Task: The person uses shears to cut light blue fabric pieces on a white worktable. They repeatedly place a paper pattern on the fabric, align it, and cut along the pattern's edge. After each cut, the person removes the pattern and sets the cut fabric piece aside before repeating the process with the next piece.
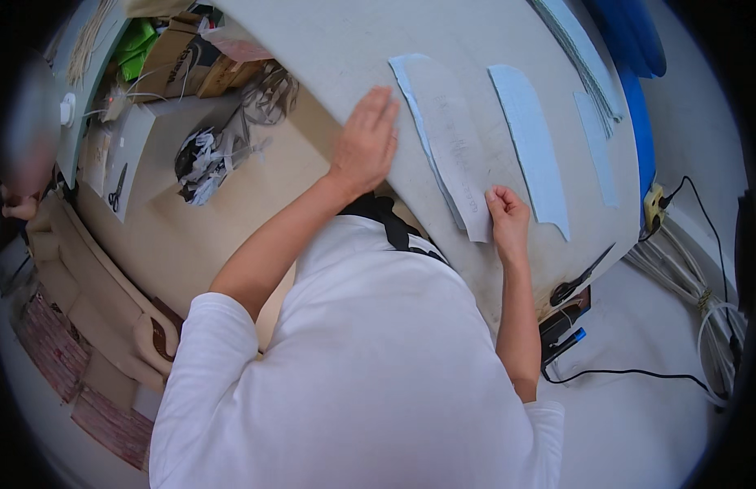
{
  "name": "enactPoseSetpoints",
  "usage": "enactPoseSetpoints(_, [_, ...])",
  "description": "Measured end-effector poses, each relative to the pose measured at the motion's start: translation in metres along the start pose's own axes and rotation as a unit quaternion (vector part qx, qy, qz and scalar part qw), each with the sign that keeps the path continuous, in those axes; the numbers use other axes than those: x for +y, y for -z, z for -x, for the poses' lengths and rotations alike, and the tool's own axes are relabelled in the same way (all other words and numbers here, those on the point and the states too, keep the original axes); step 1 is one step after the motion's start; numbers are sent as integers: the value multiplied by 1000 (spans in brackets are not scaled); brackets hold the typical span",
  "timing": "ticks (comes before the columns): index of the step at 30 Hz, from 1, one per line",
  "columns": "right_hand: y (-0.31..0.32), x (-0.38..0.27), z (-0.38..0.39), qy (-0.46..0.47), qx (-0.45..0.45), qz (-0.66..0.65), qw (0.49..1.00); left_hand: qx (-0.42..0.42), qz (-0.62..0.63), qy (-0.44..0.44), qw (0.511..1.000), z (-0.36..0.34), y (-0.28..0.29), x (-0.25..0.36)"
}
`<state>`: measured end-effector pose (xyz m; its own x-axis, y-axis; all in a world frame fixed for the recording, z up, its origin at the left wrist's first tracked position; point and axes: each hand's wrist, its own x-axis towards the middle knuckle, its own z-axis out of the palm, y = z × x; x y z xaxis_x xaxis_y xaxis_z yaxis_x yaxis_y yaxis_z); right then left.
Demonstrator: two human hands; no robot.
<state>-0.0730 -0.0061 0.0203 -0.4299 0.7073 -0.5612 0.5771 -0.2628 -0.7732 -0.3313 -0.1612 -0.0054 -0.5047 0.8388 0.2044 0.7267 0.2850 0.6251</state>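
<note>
A white paper pattern with faint handwriting (451,138) lies over a pale blue fabric piece (412,90) on the white table (345,49). My right hand (506,216) pinches the pattern's lower right end between thumb and fingers. My left hand (366,134) is open with fingers stretched, at the table's left edge, just left of the pattern; whether it touches the surface I cannot tell. A second curved blue piece (529,147) lies to the right, with a narrow blue strip (596,147) and a layered stack of blue fabric (574,57) beyond it.
Black scissors (570,285) lie near the table's lower right edge, above cables (680,285) and a power socket (654,204). At left are a side table with scissors (117,183), cardboard boxes (166,65), crumpled scraps (207,167), a beige sofa (84,285) and another person (19,204).
</note>
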Motion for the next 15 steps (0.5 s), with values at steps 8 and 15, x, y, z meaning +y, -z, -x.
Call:
enactPoseSetpoints(8, [20, 13, 2, 2, 90, -81, 993, -44, -86, -48, 994, -35, -26, 38])
enactPoseSetpoints(15, [41, 2, 18, 27, 80, -96, 992, -68, -180, -39, 981, -49, -44, 34])
